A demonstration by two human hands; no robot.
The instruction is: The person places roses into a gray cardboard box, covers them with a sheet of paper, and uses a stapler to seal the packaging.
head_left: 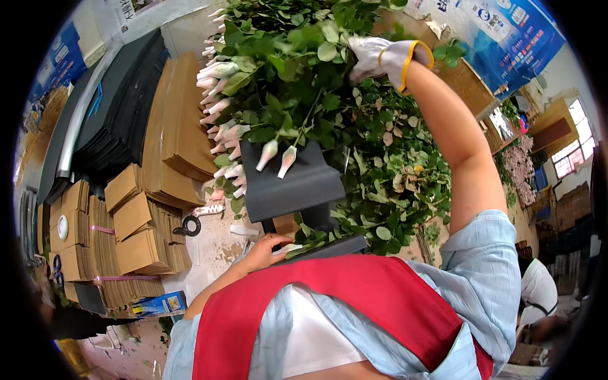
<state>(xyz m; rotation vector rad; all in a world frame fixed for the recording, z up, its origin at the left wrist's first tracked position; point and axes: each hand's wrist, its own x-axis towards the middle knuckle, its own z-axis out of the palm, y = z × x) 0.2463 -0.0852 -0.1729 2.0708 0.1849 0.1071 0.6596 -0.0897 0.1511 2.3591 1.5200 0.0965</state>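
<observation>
Low in the middle, my bare left hand (265,253) has its fingers bent around a rose (288,249) whose bud wears a pale net sleeve. Its leafy stem lies along the near side of a dark ribbed stand (292,190). My right hand (379,60), in a whitish glove with a yellow cuff, reaches far into a heap of leafy rose stems (297,82). Its fingers are curled around stems there, with the tips partly behind leaves. Two sleeved rose buds (278,158) hang over the stand's upper face.
Stacked brown cardboard sheets (149,231) and dark sheets (120,107) fill the left side. Black tape (187,225) and a blue box (159,304) lie near them. More sleeved buds (221,120) line the heap's left edge. Loose foliage (405,171) spreads right of the stand.
</observation>
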